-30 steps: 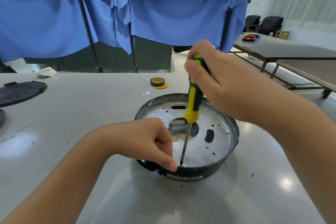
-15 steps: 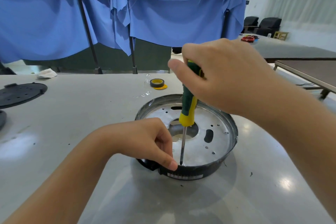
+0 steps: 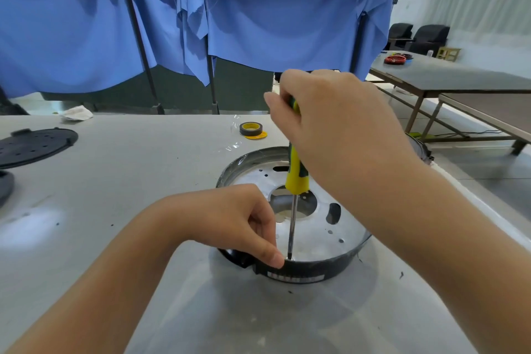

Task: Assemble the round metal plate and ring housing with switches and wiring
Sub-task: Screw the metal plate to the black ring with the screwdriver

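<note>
The round silver metal plate point(image 3: 313, 236) sits inside the black ring housing point(image 3: 330, 267); the right hand point(image 3: 330, 129) grips a yellow-green screwdriver point(image 3: 296, 175), the left hand point(image 3: 230, 218) pinches at its tip; switches, wiring unseen.

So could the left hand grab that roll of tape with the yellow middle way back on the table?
Probably yes. Only bare grey table lies between the left hand and the dark tape roll with the yellow core. But that hand is busy, its fingers resting on the black ring housing, so it would have to let go first.
</note>
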A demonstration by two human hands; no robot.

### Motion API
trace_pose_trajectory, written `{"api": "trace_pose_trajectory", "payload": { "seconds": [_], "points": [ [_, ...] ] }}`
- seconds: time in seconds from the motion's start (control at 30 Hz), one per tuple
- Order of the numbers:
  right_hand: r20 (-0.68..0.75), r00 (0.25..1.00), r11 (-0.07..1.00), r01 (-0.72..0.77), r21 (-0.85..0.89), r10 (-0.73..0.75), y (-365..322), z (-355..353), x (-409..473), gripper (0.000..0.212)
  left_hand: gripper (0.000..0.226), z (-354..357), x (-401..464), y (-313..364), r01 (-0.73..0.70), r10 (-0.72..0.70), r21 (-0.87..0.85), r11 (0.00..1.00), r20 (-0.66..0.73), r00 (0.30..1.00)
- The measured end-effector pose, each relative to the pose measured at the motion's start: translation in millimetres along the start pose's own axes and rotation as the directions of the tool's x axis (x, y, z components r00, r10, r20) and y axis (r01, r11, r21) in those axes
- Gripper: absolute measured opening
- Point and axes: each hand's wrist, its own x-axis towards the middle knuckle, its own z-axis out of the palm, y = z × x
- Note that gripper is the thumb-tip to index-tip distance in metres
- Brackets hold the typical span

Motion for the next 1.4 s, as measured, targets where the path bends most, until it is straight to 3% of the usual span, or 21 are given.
{"api": "trace_pose_trajectory", "payload": {
  "seconds": [0.07, 0.13, 0.17, 0.2, 0.27, 0.33, 0.4, 0.47, 0.57, 0.63, 0.7, 0.77, 0.8, 0.9, 1.0, 1.07, 1.13, 1.23, 1.33, 1.4],
  "points": [
    [-0.035, 0.999, 0.996, 0.020, 0.088, -0.017, -1.6, 4.8, -0.4, 0.028, 0.022, -0.2, 0.3, 0.4, -0.001, 0.001, -0.001, 1.000, 0.002, 1.000],
    [-0.004, 1.000, 0.897, -0.006, 0.442, 0.009, 2.6, 7.7, 3.3, 0.024, 0.021, -0.5, 0.9, 0.6, -0.005, 0.005, 0.002, 1.000, -0.005, 1.000],
    [0.085, 0.996, 0.732, -0.075, 0.677, 0.024, 6.6, 7.8, 6.6, 0.020, 0.020, -0.7, 1.5, 0.2, -0.009, 0.009, 0.005, 1.000, -0.009, 1.000],
    [0.212, 0.977, 0.487, -0.182, 0.854, -0.007, 12.9, 9.6, 10.1, 0.017, 0.020, -0.7, 1.7, -0.1, -0.013, 0.013, 0.007, 1.000, -0.012, 1.000],
    [0.407, 0.884, -0.005, -0.419, 0.908, -0.231, 26.7, 16.8, 14.6, 0.021, 0.022, -0.6, 2.0, -0.3, -0.014, 0.014, 0.013, 1.000, -0.007, 1.000],
    [0.424, 0.790, -0.253, -0.564, 0.786, -0.443, 32.0, 23.7, 16.2, 0.021, 0.024, -0.6, 1.4, -0.5, -0.005, 0.005, 0.007, 1.000, 0.003, 1.000],
    [0.376, 0.754, -0.375, -0.614, 0.694, -0.539, 32.2, 30.5, 15.2, 0.021, 0.023, 0.2, 1.0, -0.2, 0.000, 0.000, -0.008, 1.000, 0.012, 1.000],
    [0.414, 0.782, -0.379, -0.599, 0.705, -0.465, 28.5, 35.5, 15.3, 0.027, 0.023, 0.6, 1.2, 0.0, 0.003, -0.002, -0.008, 1.000, 0.015, 1.000],
    [0.501, 0.865, -0.208, -0.497, 0.842, -0.039, 15.6, 40.0, 16.4, 0.036, 0.024, 1.0, 1.9, -0.5, 0.000, 0.000, -0.008, 1.000, 0.007, 1.000],
    [0.382, 0.878, -0.048, -0.385, 0.922, 0.288, 1.5, 42.5, 12.2, 0.034, 0.023, 0.9, 2.2, -1.4, -0.009, 0.009, -0.004, 1.000, 0.003, 1.000],
    [0.212, 0.862, 0.087, -0.281, 0.956, 0.461, -11.8, 41.8, 4.0, 0.041, 0.020, 1.3, 2.5, -2.2, -0.017, 0.017, -0.012, 1.000, 0.005, 1.000],
    [0.141, 0.894, 0.146, -0.222, 0.964, 0.426, -17.1, 37.4, -2.7, 0.045, 0.018, 1.3, 2.8, -2.8, -0.023, 0.023, -0.020, 1.000, 0.010, 1.000],
    [0.180, 0.915, 0.125, -0.238, 0.963, 0.362, -16.0, 34.5, -2.7, 0.042, 0.018, 1.1, 2.9, -3.1, -0.026, 0.026, -0.020, 0.999, 0.010, 1.000],
    [0.419, 0.907, -0.154, -0.410, 0.899, 0.033, 0.3, 30.5, 3.2, 0.037, 0.019, 0.0, 2.7, -4.7, -0.034, 0.034, -0.010, 0.999, 0.019, 0.999],
    [0.422, 0.876, -0.344, -0.481, 0.806, -0.236, 21.8, 35.0, 2.1, 0.037, 0.023, -1.4, 4.9, -5.8, -0.005, 0.005, -0.008, 1.000, 0.028, 1.000],
    [0.395, 0.862, -0.423, -0.502, 0.754, -0.318, 30.2, 37.8, -1.3, 0.035, 0.025, -2.5, 6.8, -7.0, 0.004, -0.004, -0.019, 1.000, 0.030, 1.000],
    [0.388, 0.876, -0.445, -0.480, 0.756, -0.287, 32.0, 38.8, -2.5, 0.034, 0.023, -2.7, 7.5, -7.2, 0.000, 0.001, -0.030, 1.000, 0.048, 0.999],
    [0.393, 0.907, -0.356, -0.421, 0.835, -0.151, 25.7, 39.7, -1.2, 0.026, 0.021, -2.8, 6.3, -6.3, -0.008, 0.011, -0.041, 0.999, 0.064, 0.998],
    [0.360, 0.924, -0.071, -0.354, 0.933, 0.128, 15.2, 38.0, -0.6, 0.019, 0.025, -4.1, 5.8, -4.7, -0.020, 0.022, -0.036, 0.999, 0.075, 0.997],
    [0.288, 0.892, 0.143, -0.354, 0.924, 0.349, 10.6, 38.6, -2.4, 0.023, 0.025, -5.0, 5.4, -3.2, -0.028, 0.033, -0.044, 0.999, 0.095, 0.995]
  ]
}}
